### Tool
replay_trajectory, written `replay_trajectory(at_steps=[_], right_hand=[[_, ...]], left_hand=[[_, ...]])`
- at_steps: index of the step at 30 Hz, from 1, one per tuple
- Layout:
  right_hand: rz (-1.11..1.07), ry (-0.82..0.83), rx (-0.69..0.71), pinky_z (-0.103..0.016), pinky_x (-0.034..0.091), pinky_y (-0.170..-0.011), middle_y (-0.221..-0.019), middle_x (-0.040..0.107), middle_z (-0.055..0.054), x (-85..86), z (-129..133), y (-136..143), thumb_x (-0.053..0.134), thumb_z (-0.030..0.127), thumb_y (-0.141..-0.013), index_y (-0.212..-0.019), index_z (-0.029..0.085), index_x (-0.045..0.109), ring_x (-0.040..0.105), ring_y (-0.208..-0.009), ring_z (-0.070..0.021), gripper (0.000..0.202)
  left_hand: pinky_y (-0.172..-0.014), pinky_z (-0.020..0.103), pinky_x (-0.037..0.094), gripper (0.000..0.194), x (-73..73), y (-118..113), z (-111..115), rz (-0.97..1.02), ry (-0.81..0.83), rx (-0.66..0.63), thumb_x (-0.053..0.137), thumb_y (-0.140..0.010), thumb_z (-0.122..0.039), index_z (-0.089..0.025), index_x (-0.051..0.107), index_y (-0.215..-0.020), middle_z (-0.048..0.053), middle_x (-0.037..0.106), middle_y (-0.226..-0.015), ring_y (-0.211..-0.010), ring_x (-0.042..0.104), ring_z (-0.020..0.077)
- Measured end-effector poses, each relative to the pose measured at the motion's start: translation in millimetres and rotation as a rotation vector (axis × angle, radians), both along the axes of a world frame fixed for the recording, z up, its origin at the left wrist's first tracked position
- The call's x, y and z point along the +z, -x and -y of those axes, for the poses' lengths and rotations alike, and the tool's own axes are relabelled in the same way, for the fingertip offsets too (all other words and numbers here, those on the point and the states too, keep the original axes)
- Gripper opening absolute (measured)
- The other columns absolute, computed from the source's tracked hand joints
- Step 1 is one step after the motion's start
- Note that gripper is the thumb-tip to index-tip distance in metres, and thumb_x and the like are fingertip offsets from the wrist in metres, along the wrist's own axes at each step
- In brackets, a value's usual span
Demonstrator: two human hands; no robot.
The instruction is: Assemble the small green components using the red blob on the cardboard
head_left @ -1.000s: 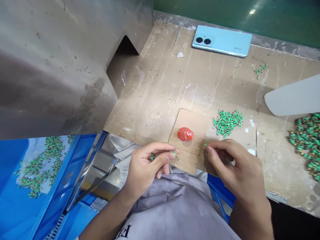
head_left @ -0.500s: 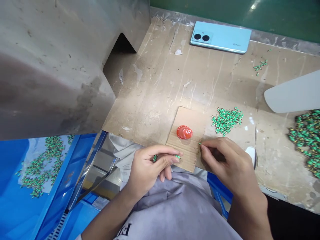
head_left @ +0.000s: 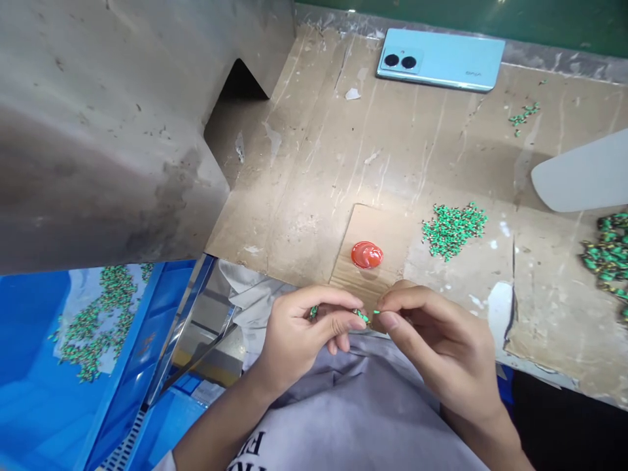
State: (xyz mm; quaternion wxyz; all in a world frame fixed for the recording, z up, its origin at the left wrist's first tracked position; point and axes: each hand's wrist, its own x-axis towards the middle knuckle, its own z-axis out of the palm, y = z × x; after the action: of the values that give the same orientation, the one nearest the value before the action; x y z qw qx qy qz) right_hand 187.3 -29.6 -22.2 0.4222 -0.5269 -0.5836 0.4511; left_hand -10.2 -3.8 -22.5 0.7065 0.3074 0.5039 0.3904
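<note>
My left hand (head_left: 307, 330) pinches a small green and gold piece (head_left: 360, 316) between thumb and forefinger, and more green shows inside its curled fingers. Close to its right, my right hand (head_left: 436, 333) holds a tiny green piece (head_left: 377, 312) at its fingertips. A small gap separates the two pieces. Both hands are over the near end of a cardboard strip (head_left: 377, 219), which bears a glossy red blob (head_left: 367, 255). To the right of the strip lies a pile of small green pieces (head_left: 454, 229).
A light blue phone (head_left: 441, 60) lies at the back. On the right are a pale rounded object (head_left: 583, 171) and a larger green and gold heap (head_left: 608, 252). A metal housing (head_left: 108, 131) stands left, above a blue tray (head_left: 29, 353) holding more green pieces.
My right hand has moved left and slightly down from beside the cardboard, bringing its green piece close to my left hand. The camera view has shifted slightly.
</note>
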Motion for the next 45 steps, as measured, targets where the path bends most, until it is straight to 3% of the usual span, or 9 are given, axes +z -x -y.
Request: replay_trajectory(at_steps=[4, 8, 16, 21, 28, 34, 40, 45], right_hand=[[-0.042, 0.013, 0.023, -0.024, 0.057, -0.058, -0.079, 0.074, 0.0, 2.7, -4.0, 4.1, 0.073, 0.025, -0.11, -0.096, 0.025, 0.075, 0.071, -0.067, -0.0161, 0.014], [-0.048, 0.019, 0.044, -0.025, 0.056, -0.059, -0.079, 0.075, -0.001, 3.4, -4.2, 4.3, 0.074, 0.026, -0.11, -0.095, 0.025, 0.076, 0.07, -0.067, -0.0158, 0.015], [-0.073, 0.056, 0.061, -0.025, 0.055, -0.061, -0.079, 0.074, 0.0, 2.8, -6.4, 4.6, 0.075, 0.025, -0.109, -0.093, 0.025, 0.076, 0.068, -0.068, -0.0154, 0.016], [-0.072, 0.109, 0.068, -0.026, 0.056, -0.059, -0.076, 0.075, 0.0, 3.9, -6.9, 4.0, 0.076, 0.031, -0.109, -0.089, 0.025, 0.077, 0.068, -0.066, -0.0159, 0.02], [-0.037, 0.1, 0.134, -0.022, 0.052, -0.058, -0.072, 0.073, 0.003, 13.4, -10.7, -0.8, 0.075, 0.018, -0.105, -0.088, 0.024, 0.076, 0.065, -0.062, -0.0121, 0.018], [0.005, 0.053, 0.185, -0.021, 0.058, -0.063, -0.085, 0.081, 0.003, 17.4, -9.1, -4.6, 0.076, 0.018, -0.106, -0.107, 0.027, 0.08, 0.071, -0.069, -0.0122, 0.009], [-0.037, 0.04, 0.186, -0.016, 0.06, -0.062, -0.079, 0.078, 0.005, 16.6, -6.4, -0.6, 0.078, 0.015, -0.104, -0.103, 0.027, 0.076, 0.07, -0.064, -0.0099, 0.012], [-0.071, 0.005, 0.186, -0.017, 0.06, -0.063, -0.079, 0.078, 0.004, 15.2, -6.9, 2.1, 0.076, 0.012, -0.104, -0.103, 0.025, 0.075, 0.072, -0.064, -0.0101, 0.014]], left_hand=[[-0.04, 0.019, 0.049, 0.013, -1.5, 0.4, 0.6, -0.048, -0.12, 0.007, 0.104, -0.081, -0.021, -0.023, 0.091, -0.079, 0.002, 0.082, -0.069, -0.044, 0.068, 0.0118], [-0.043, 0.022, 0.054, 0.012, -5.1, 1.9, 1.4, -0.093, -0.247, -0.026, 0.104, -0.085, -0.027, -0.024, 0.093, -0.084, 0.003, 0.086, -0.077, -0.045, 0.068, 0.0119], [-0.048, 0.021, 0.058, 0.009, -5.9, 4.9, 1.7, -0.088, -0.302, -0.052, 0.103, -0.087, -0.022, -0.027, 0.095, -0.089, 0.003, 0.088, -0.084, -0.049, 0.07, 0.0111], [-0.05, 0.023, 0.062, 0.007, -8.2, 6.1, 2.8, -0.104, -0.338, -0.083, 0.101, -0.089, -0.028, -0.026, 0.095, -0.089, 0.005, 0.087, -0.084, -0.051, 0.071, 0.0133], [-0.049, 0.022, 0.06, 0.01, -14.1, 7.4, 4.9, -0.052, -0.358, -0.086, 0.103, -0.086, -0.022, -0.028, 0.095, -0.088, 0.004, 0.086, -0.084, -0.053, 0.071, 0.0122], [-0.048, 0.02, 0.057, 0.015, -12.1, 3.3, 1.6, 0.069, -0.297, -0.029, 0.107, -0.082, -0.025, -0.027, 0.092, -0.083, 0.0, 0.082, -0.08, -0.05, 0.069, 0.0097], [-0.054, 0.024, 0.06, 0.025, -15.3, 5.0, 5.0, -0.041, -0.426, -0.002, 0.104, -0.086, -0.043, -0.024, 0.088, -0.081, 0.003, 0.083, -0.079, -0.059, 0.073, 0.0148], [-0.067, 0.024, 0.065, 0.011, -18.4, 5.8, 6.1, -0.056, -0.572, 0.018, 0.098, -0.094, -0.032, -0.025, 0.09, -0.09, 0.003, 0.085, -0.084, -0.073, 0.081, 0.0165]])
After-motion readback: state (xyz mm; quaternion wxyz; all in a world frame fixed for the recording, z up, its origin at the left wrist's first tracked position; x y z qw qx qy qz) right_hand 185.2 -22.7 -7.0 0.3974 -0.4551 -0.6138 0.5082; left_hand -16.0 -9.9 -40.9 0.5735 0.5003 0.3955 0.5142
